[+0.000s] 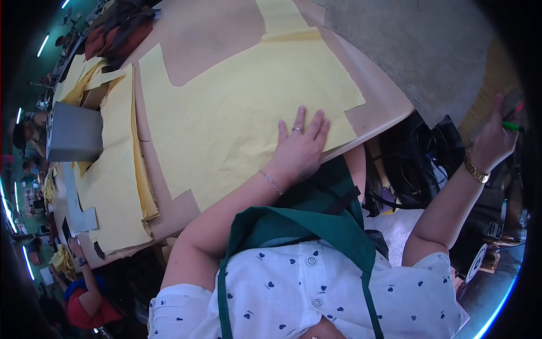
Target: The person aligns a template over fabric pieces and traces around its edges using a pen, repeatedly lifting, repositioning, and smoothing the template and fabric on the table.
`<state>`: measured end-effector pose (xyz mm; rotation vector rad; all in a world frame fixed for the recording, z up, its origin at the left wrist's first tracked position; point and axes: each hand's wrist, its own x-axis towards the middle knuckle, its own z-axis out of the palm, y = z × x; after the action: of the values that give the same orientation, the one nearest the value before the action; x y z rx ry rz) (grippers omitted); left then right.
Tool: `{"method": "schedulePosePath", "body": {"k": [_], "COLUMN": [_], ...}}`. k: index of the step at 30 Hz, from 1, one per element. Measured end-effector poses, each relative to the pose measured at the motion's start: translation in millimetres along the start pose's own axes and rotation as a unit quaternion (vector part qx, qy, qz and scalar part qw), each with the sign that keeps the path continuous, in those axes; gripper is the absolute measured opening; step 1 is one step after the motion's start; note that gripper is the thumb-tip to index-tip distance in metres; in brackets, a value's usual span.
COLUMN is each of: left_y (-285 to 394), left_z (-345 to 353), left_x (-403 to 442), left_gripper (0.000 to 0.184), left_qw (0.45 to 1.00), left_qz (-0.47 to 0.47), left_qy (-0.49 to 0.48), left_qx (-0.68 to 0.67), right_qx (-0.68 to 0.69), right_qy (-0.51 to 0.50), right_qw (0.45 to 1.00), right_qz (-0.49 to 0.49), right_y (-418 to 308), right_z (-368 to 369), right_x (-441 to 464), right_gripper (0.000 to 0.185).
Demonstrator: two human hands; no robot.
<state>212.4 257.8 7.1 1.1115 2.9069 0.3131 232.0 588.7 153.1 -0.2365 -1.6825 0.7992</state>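
A large pale yellow cut piece (243, 96) lies spread over the brown-topped table, with slight creases near its middle. My left hand (302, 148) rests flat on it near the table's front edge, fingers apart, a ring on one finger. Out to the right, beyond the table, my right hand (492, 141) is raised with its fingers closed round a green pen (512, 126). A small pink-red thing shows beside the pen, too blurred to name.
Stacked yellow pieces (113, 186) lie at the left, with a grey metal block (75, 132) on them. Dark and rust cloth (121, 31) is heaped at the far left. Black bags (415, 158) hang right of the table. Another person in red (90, 305) sits lower left.
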Motion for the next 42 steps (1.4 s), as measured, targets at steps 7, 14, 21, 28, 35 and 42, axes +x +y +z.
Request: {"method": "schedulePosePath", "body": {"k": [7,14,21,28,35,42], "left_y": [16,5,-9,-129,-179,-192], "left_z": [-5,-2,-8,-56,-95,-58], "left_x": [-21,0,-27,-28,-63,-138], "left_gripper": [0.056,0.066,0.065,0.047,0.048,0.046], "left_qw": [0.999,1.0,0.983,0.76,0.607,0.597], "left_qz": [0.01,0.012,0.092,-0.186,-0.087,-0.267], "left_qy": [-0.028,-0.018,0.054,0.327,0.277,0.394], "left_qx": [-0.046,-0.02,-0.152,-0.529,-0.74,-0.646], "right_qx": [-0.096,-0.304,-0.335,0.142,0.139,0.165], "right_qy": [0.057,0.006,0.032,-0.022,-0.291,-0.481], "right_qw": [0.99,0.942,0.938,0.966,0.928,0.819], "right_qz": [-0.087,-0.14,-0.08,0.214,0.185,0.266], "right_y": [-41,-1,-43,-58,-6,57], "right_z": [-9,-87,-119,-122,18,142], "right_x": [9,44,49,36,-28,-107], "right_gripper": [0.031,0.019,0.046,0.046,0.04,0.032]}}
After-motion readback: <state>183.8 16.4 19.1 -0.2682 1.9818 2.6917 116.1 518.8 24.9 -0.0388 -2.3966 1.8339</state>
